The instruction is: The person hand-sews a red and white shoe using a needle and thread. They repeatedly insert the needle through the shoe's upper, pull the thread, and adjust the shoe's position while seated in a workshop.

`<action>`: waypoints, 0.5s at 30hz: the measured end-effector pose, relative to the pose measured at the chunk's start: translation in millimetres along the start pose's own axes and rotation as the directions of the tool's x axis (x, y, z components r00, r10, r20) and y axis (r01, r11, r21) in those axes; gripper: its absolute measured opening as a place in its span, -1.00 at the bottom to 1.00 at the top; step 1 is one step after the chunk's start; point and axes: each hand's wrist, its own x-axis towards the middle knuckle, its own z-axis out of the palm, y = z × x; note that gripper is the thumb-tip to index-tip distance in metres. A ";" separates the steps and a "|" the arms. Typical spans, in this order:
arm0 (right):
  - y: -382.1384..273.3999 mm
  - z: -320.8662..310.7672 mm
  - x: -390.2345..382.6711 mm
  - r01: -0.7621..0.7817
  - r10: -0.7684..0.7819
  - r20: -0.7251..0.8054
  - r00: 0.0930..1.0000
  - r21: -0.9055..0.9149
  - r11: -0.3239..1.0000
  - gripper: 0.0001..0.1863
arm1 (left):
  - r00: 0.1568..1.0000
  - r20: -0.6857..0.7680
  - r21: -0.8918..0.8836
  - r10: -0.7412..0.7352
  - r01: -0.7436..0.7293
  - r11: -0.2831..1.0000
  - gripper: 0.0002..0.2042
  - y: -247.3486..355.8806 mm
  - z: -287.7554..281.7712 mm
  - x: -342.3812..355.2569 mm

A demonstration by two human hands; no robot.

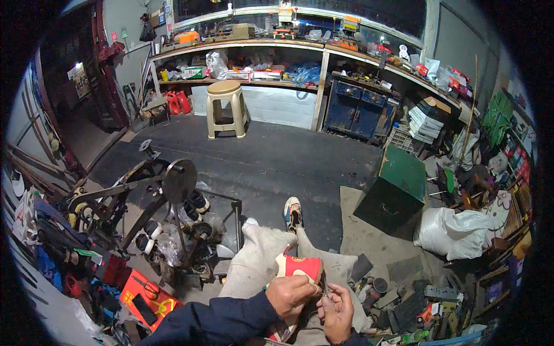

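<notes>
A red and cream sneaker point(304, 267) rests on the light grey cloth point(258, 254) over my lap. My left hand point(291, 295) lies over the shoe with its fingers pinched together near the shoe's edge; what is between them is too small to tell. Close beside it on the right, my right hand point(336, 314) has thumb and fingers closed around something small and thin, which I cannot make out. Both hands nearly meet at the shoe's right side. Part of the shoe is hidden beneath my left hand and forearm.
To the left stands a metal machine with a round wheel point(179, 181), with shoes around it. Scissors point(146, 286) and a dark phone point(144, 309) lie on a red box. A green box point(398, 181), white sack point(453, 233) and scattered scraps fill the right. A stool point(225, 109) stands ahead.
</notes>
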 end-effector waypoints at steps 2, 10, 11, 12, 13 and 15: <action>-0.9 -0.5 -1.0 0.016 -0.015 -0.005 1.000 0.014 1.000 -0.63 | 1.000 -0.006 0.011 0.005 -0.005 1.000 -0.72 -0.6 1.0 0.5; 6.8 -3.0 2.3 0.064 -0.063 -0.023 0.998 0.060 0.996 -0.68 | 0.995 -0.058 0.033 -0.087 0.089 0.995 -0.73 3.2 3.0 4.6; 6.6 -3.5 2.7 0.079 -0.078 -0.015 0.997 0.037 0.996 -0.69 | 0.993 -0.069 0.032 -0.099 0.102 0.994 -0.75 3.1 3.6 4.7; 5.7 -4.5 2.5 0.101 -0.101 -0.008 0.995 0.017 0.995 -0.70 | 0.990 -0.090 0.046 -0.107 0.111 0.993 -0.78 2.8 4.5 4.9; 4.2 -6.2 2.3 0.063 -0.063 0.011 0.998 -0.002 0.998 -0.71 | 0.987 -0.106 0.056 -0.118 0.124 0.991 -0.80 2.0 5.7 5.2; -0.2 -11.3 1.4 -0.019 0.020 0.031 0.999 -0.029 0.999 -0.73 | 0.977 -0.178 0.038 -0.120 0.129 0.991 -0.89 0.5 9.8 5.6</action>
